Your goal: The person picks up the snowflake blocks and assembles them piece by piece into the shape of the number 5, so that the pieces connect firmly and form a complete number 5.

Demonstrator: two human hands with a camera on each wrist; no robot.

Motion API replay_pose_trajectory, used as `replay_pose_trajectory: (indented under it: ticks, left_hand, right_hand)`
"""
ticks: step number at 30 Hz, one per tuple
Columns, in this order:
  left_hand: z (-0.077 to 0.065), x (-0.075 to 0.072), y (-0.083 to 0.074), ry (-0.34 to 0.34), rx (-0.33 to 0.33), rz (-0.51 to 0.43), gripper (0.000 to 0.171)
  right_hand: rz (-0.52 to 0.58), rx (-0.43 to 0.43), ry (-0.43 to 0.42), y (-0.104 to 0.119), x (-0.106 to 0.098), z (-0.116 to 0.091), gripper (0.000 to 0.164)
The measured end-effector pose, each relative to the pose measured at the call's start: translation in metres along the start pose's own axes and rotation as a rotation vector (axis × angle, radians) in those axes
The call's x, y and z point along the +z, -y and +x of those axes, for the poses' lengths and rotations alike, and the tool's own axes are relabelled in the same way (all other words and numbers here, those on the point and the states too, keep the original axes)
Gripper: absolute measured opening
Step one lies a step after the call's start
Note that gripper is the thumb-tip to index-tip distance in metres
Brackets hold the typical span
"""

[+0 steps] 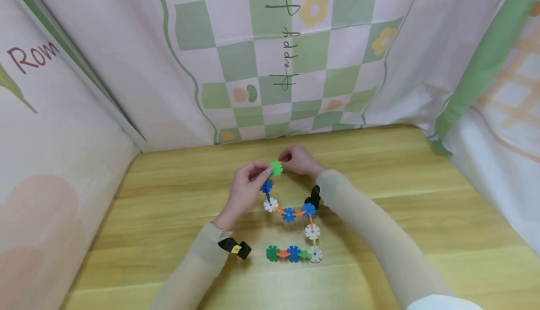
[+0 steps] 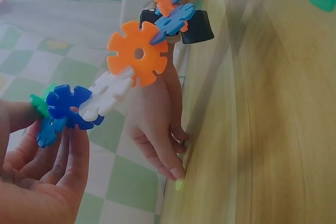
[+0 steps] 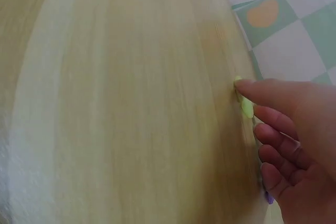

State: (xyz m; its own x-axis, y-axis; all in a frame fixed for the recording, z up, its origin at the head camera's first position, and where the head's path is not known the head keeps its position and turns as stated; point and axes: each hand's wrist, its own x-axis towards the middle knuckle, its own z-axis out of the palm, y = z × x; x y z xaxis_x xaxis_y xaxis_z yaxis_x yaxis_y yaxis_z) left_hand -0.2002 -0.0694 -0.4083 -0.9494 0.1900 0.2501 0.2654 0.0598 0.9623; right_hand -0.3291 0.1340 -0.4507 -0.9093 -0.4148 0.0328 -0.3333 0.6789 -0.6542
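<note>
A chain of notched plastic snowflake discs [image 1: 288, 215], in blue, white, orange and green, runs in a bend over the table. My left hand [image 1: 246, 185] pinches its upper end near a bright green disc [image 1: 276, 168]; a dark blue disc [image 2: 71, 106] and a white disc [image 2: 106, 94] follow from the fingers. Beyond it, my right hand [image 1: 300, 161] reaches down near the table's far edge. Its thumb and index finger pinch a yellow-green disc [image 3: 245, 106], seen nearly edge-on. Its other fingers are loosely curled.
The chain's other end, with a dark green disc [image 1: 273, 253], is on the wooden table [image 1: 168, 197] toward me. Something small and purple [image 3: 270, 198] shows beside the right hand's fingers. A checked curtain [image 1: 274, 61] hangs behind the far edge.
</note>
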Motion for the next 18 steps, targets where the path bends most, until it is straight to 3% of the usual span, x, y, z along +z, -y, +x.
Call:
replay_pose_trajectory:
  ticks: [3,11,18]
  left_hand:
    - [0.000,0.000,0.001,0.001,0.002,-0.002,0.017]
    - [0.000,0.001,0.000,0.000,-0.006,0.014,0.018]
    - [0.000,0.001,-0.001,-0.001,-0.026,0.011,0.019]
  right_hand:
    - [0.008,0.012,0.003,0.001,0.001,0.000,0.019]
    - [0.183,0.040,-0.001,0.002,-0.013,-0.012,0.024]
    - [0.216,-0.036,-0.083,0.014,-0.034,-0.028,0.018]
